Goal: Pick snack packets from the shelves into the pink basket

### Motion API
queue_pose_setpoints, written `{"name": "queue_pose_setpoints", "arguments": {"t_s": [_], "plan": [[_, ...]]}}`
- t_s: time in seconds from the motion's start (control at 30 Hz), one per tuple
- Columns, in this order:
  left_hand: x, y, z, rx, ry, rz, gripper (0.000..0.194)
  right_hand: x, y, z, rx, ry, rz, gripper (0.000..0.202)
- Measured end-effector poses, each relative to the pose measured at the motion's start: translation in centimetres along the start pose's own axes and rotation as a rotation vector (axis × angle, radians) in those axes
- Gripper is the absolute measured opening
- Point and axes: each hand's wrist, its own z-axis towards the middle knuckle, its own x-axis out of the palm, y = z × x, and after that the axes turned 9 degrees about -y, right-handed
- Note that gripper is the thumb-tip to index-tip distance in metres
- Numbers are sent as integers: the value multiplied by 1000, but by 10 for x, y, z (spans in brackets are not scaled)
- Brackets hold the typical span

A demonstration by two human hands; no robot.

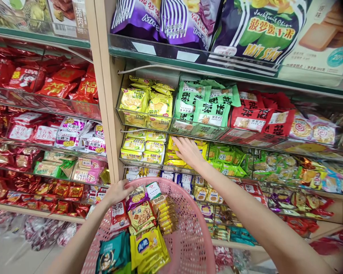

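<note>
A pink plastic basket (pixel 193 224) with a perforated wall holds several snack packs: a yellow pack (pixel 145 245), a teal pack (pixel 112 253), a red pack (pixel 119 215) and a purple one (pixel 137 196). My left hand (pixel 118 191) is closed on the basket's far rim. Over at the shelf, my right hand (pixel 187 151) reaches into a bin of yellow packs (pixel 174 156), fingers on the packs at its left side. Whether it grips one is hidden. Just left of it lie yellow-and-white packs (pixel 144 146).
Clear-fronted shelf bins surround my right hand, with green packs (pixel 213 112) above and bright green packs (pixel 227 158) to the right. A wooden upright (pixel 104 91) divides the shelves. Large purple bags (pixel 185 23) stand on top. Bagged goods (pixel 45 230) lie low at the left.
</note>
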Motion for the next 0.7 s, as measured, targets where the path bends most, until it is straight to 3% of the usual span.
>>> {"name": "queue_pose_setpoints", "arguments": {"t_s": [0.27, 0.4, 0.53, 0.7], "plan": [[-4, -5, -2, 9, 19, 11, 53, 3, -7, -9, -83, -127, 184, 50], [0, -2, -1, 1, 2, 34, 55, -6, -7, -10, -130, -221, 266, 49], [3, -1, 1, -1, -1, 38, 64, -36, 8, -20, -131, -328, 353, 55], [7, 1, 3, -4, 27, 28, 66, -84, 65, -60, -95, -285, 608, 68]]}}
